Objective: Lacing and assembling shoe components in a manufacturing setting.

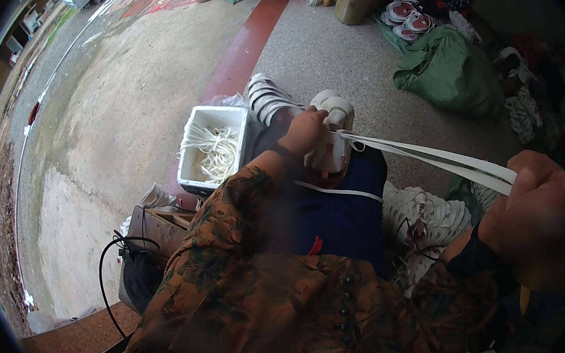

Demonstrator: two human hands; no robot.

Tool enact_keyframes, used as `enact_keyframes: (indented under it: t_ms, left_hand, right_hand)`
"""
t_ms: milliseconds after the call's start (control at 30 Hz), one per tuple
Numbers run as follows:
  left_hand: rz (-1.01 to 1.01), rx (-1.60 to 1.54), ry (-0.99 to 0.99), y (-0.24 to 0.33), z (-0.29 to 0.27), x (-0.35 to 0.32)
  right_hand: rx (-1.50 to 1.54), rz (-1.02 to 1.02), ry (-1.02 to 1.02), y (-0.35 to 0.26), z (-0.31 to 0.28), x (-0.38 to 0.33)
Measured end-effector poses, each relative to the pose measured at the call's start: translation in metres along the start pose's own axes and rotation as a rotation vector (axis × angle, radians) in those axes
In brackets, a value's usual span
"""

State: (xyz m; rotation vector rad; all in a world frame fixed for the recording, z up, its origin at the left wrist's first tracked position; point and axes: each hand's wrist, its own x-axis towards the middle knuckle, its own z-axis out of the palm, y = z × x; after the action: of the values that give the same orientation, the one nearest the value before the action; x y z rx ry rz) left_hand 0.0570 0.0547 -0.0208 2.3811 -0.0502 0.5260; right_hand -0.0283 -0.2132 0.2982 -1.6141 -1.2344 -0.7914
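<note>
A white shoe with red marks [329, 155] rests on the dark blue cloth [339, 226] over my lap. My left hand [304, 132] is closed on the shoe's upper, near the lace holes. Out to the right, my right hand [541, 191] is closed around a white shoelace [434, 154], which runs in taut strands from the shoe. Another white strand lies across the blue cloth below the shoe. To the left, a white foam box [216, 113] holds a bundle of white laces [213, 153].
Stacked white shoes [273, 97] stand beyond the box, and more white shoes [428, 214] are piled at my right. A green sack [449, 73] lies at the far right near several red-and-white shoes [406, 18]. A wooden box [161, 233] with a black cable sits at my left.
</note>
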Motion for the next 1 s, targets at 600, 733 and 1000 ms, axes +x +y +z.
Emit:
enact_keyframes:
  t_ms: [600,733,1000]
  left_hand:
    - [-0.329,-0.137,-0.021,-0.014,0.01,-0.008]
    - [-0.229,-0.13,-0.13,-0.012,0.011,-0.001]
    - [-0.368,-0.122,0.072,-0.024,0.031,-0.005]
  right_hand:
    - [-0.213,-0.009,0.145,0.011,0.015,0.006]
    - [-0.001,0.098,0.134,0.013,0.011,0.006]
    - [-0.156,0.048,0.189,0.02,0.019,0.005]
